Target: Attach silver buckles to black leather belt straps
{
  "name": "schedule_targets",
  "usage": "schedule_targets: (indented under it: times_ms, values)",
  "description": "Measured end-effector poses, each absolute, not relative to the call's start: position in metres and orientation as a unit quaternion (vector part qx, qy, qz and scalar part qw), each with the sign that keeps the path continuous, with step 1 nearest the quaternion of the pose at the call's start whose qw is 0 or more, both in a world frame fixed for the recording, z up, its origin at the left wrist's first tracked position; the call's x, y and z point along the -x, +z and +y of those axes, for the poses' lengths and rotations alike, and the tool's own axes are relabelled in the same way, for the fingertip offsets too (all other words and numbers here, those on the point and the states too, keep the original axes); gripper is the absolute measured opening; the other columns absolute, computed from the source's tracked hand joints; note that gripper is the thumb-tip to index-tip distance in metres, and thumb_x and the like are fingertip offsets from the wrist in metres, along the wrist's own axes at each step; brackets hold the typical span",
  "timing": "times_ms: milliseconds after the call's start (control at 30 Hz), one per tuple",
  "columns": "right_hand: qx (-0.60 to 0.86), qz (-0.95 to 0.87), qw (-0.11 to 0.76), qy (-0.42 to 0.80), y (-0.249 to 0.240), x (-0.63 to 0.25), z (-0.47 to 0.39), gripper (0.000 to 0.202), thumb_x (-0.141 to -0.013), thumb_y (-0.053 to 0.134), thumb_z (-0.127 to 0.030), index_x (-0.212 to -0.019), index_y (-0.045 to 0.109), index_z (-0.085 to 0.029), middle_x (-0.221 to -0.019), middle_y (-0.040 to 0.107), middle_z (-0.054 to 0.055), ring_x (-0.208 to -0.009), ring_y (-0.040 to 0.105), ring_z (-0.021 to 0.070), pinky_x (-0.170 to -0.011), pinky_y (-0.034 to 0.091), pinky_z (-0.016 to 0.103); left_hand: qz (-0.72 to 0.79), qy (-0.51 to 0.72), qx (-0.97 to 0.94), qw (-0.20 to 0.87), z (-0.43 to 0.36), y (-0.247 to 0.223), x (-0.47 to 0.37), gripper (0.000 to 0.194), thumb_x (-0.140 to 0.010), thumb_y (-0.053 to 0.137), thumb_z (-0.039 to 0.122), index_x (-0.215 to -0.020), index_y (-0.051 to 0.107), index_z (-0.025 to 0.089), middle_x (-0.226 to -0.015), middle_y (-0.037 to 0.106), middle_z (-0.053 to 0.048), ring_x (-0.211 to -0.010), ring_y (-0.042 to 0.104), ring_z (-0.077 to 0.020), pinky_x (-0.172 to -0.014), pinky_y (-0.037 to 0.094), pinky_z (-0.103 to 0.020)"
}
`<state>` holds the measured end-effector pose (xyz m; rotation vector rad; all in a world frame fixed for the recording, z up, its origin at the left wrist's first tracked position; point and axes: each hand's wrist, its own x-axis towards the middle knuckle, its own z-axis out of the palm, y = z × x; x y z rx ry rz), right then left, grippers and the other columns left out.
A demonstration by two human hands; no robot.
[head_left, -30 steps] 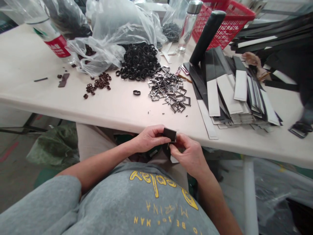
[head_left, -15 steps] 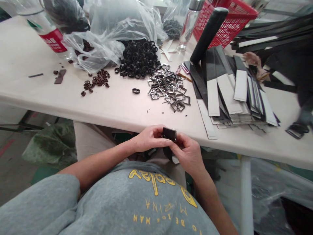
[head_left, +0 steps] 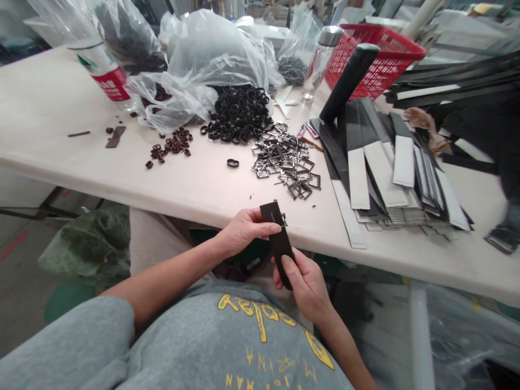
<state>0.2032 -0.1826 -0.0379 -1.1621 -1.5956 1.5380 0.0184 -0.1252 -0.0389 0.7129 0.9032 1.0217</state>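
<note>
Between my hands, just off the table's front edge, is a dark leather strap (head_left: 279, 246). My left hand (head_left: 248, 230) pinches its upper part, thumb lying across the face. Lower down, my right hand (head_left: 304, 279) grips the strap with the thumb on top. A small metal buckle (head_left: 283, 219) shows at the strap's right edge beside my left thumb; part of it is hidden. A slot-like mark is visible near the strap's top end. On the table beyond lie a heap of metal buckles (head_left: 284, 157) and a single black loop (head_left: 233, 162).
Black loops (head_left: 239, 114) and brown loops (head_left: 174, 143) lie in piles on the table (head_left: 195, 187). To the right are stacked strap pieces (head_left: 388, 173) with white ends and an upright black cylinder (head_left: 349, 81). Behind stand a red basket (head_left: 377, 65), a glass bottle (head_left: 319, 65) and plastic bags (head_left: 215, 49).
The strap was turned up short between my fingers; now it is stretched out lengthwise, its face showing. My right hand has moved down along it. The view has tilted up slightly.
</note>
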Motion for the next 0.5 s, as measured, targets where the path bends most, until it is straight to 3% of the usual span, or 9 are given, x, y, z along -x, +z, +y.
schedule_targets:
  times_ms: [167, 500]
  values:
    - [0.447, -0.62, 0.321, 0.56, -0.037, -0.203, -0.181, 0.032, -0.103, 0.043, -0.042, -0.089, 0.06, -0.019, -0.06, 0.06, -0.002, -0.051, 0.055, 0.0127, -0.052, 0.044, 0.024, 0.393, 0.439, -0.319, 0.742, -0.132, -0.043, -0.026, 0.034, -0.06, 0.09, 0.036, -0.079, 0.073, 0.013, -0.07, 0.068, -0.001, -0.06, 0.056, -0.0095, -0.056, 0.04, -0.022]
    - [0.469, -0.66, 0.321, 0.491, -0.038, -0.203, -0.18, 0.033, -0.103, 0.041, -0.039, -0.083, 0.059, -0.021, -0.061, 0.061, -0.002, -0.051, 0.056, 0.0137, -0.053, 0.045, 0.025, 0.376, 0.444, -0.28, 0.763, -0.143, -0.052, -0.039, 0.033, -0.069, 0.084, 0.04, -0.08, 0.071, 0.012, -0.074, 0.07, -0.004, -0.062, 0.058, -0.0109, -0.059, 0.043, -0.023]
